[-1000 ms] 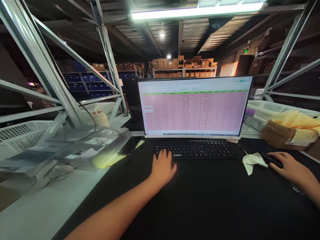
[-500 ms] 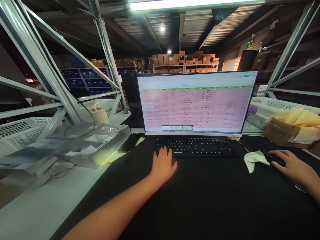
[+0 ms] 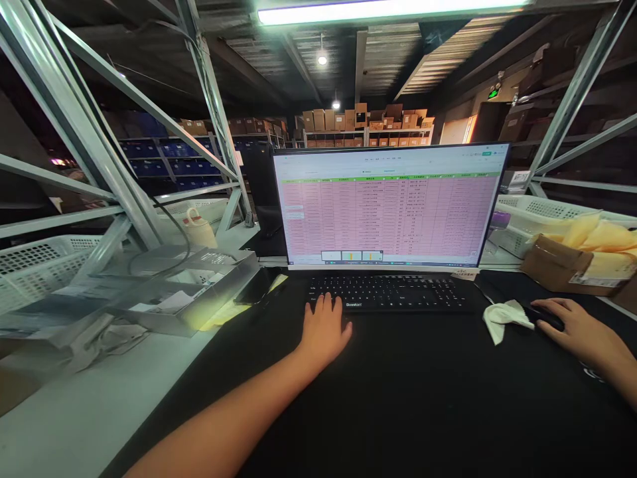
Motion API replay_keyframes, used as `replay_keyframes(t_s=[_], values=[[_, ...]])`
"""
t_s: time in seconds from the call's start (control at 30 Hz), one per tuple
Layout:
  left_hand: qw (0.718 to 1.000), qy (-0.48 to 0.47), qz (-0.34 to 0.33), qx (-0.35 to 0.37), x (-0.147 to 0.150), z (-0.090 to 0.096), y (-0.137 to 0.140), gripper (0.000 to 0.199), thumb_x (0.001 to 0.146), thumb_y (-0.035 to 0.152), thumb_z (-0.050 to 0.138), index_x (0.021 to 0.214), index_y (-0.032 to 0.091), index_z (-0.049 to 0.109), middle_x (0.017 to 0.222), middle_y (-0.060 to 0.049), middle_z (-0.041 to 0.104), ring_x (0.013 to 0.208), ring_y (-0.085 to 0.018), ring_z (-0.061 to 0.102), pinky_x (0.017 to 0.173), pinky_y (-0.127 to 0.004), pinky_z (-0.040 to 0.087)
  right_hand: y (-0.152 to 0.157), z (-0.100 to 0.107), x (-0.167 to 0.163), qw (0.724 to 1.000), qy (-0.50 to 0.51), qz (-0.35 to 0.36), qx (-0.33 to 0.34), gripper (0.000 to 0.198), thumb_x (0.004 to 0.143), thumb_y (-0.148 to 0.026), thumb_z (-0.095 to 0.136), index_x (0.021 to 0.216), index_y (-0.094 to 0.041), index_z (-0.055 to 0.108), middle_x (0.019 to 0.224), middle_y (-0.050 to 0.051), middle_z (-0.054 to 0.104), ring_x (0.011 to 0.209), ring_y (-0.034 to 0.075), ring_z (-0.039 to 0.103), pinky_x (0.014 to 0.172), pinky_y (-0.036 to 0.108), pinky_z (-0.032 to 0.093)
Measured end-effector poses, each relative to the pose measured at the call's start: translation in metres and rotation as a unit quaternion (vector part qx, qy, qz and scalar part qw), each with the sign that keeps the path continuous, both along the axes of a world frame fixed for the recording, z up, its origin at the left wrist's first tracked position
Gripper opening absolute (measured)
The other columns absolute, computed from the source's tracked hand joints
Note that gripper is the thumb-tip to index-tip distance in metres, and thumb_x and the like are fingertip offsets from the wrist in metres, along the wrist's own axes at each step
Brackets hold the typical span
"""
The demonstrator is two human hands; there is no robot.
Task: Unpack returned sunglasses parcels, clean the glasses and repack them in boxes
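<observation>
My left hand (image 3: 324, 332) rests with spread fingertips on the lower left edge of a black keyboard (image 3: 388, 292). At the right, my right hand (image 3: 580, 325) lies over a black computer mouse (image 3: 551, 320), its fingers curved along the top. Just left of the mouse is a crumpled white tissue (image 3: 505, 318), across the mouse cable. Behind the keyboard stands a monitor (image 3: 393, 206) with a pink spreadsheet under a green header row, and small preview windows along its bottom.
A black desk mat (image 3: 408, 398) lies under both hands. To the left are a phone (image 3: 257, 287), a grey tray (image 3: 184, 312) with papers, and a cream bottle (image 3: 200, 229). At the right stand a cardboard box (image 3: 557, 262) with yellow envelopes and a white basket (image 3: 567, 207).
The view has shifted very slightly. Both hands stay in place on the keyboard and the mouse, and the screen looks the same.
</observation>
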State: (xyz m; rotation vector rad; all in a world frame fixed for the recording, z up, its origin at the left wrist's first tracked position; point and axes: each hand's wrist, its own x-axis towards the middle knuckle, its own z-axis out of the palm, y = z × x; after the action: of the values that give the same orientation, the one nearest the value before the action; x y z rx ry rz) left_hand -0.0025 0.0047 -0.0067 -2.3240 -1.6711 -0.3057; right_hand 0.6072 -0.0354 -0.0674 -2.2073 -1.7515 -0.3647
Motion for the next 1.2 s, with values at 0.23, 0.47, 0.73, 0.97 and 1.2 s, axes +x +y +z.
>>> replay_keyframes(t_s=[0.23, 0.47, 0.73, 0.97, 1.2], values=[[1.0, -0.001, -0.001, 0.004, 0.0, -0.002, 0.001, 0.062, 0.095, 0.042, 0.046, 0.147, 0.01, 0.046, 0.153, -0.022, 0.045, 0.141, -0.037, 0.04, 0.113, -0.061, 0.034, -0.007, 0.014, -0.019, 0.999, 0.029, 0.001, -0.026, 0.062, 0.084, -0.064, 0.04, 0.133, -0.032, 0.057, 0.138, 0.008, 0.051, 0.111, 0.028, 0.062, 0.091, 0.042, 0.053], [1.0, -0.002, 0.007, -0.013, 0.001, 0.001, 0.0, 0.063, 0.094, 0.042, 0.047, 0.147, 0.009, 0.046, 0.154, -0.022, 0.044, 0.143, -0.037, 0.039, 0.114, -0.062, 0.034, -0.006, 0.024, -0.032, 1.0, 0.026, -0.006, -0.012, 0.071, 0.078, -0.06, 0.038, 0.134, -0.021, 0.057, 0.13, 0.014, 0.054, 0.116, 0.031, 0.059, 0.097, 0.044, 0.052], [1.0, -0.011, 0.004, 0.003, 0.0, -0.002, 0.0, 0.063, 0.094, 0.043, 0.047, 0.147, 0.01, 0.046, 0.153, -0.022, 0.044, 0.142, -0.037, 0.04, 0.113, -0.062, 0.034, 0.006, 0.004, -0.006, 0.999, 0.039, 0.009, 0.014, 0.07, 0.078, -0.067, 0.041, 0.132, -0.026, 0.058, 0.132, 0.012, 0.055, 0.123, 0.031, 0.056, 0.096, 0.044, 0.053], [1.0, -0.012, 0.001, -0.009, 0.0, -0.001, -0.001, 0.064, 0.094, 0.045, 0.046, 0.148, 0.011, 0.045, 0.154, -0.022, 0.043, 0.142, -0.037, 0.039, 0.114, -0.061, 0.033, 0.009, 0.001, -0.005, 0.996, 0.076, 0.03, 0.039, 0.069, 0.074, -0.072, 0.041, 0.125, -0.031, 0.059, 0.123, 0.012, 0.059, 0.121, 0.035, 0.058, 0.102, 0.05, 0.05], [1.0, -0.018, -0.003, -0.012, -0.001, 0.001, -0.002, 0.064, 0.095, 0.047, 0.045, 0.148, 0.011, 0.044, 0.154, -0.022, 0.043, 0.143, -0.037, 0.038, 0.114, -0.062, 0.032, 0.014, -0.015, 0.018, 0.997, 0.042, 0.045, 0.041, 0.062, 0.075, -0.072, 0.043, 0.124, -0.037, 0.059, 0.126, 0.008, 0.059, 0.12, 0.032, 0.059, 0.101, 0.047, 0.052]])
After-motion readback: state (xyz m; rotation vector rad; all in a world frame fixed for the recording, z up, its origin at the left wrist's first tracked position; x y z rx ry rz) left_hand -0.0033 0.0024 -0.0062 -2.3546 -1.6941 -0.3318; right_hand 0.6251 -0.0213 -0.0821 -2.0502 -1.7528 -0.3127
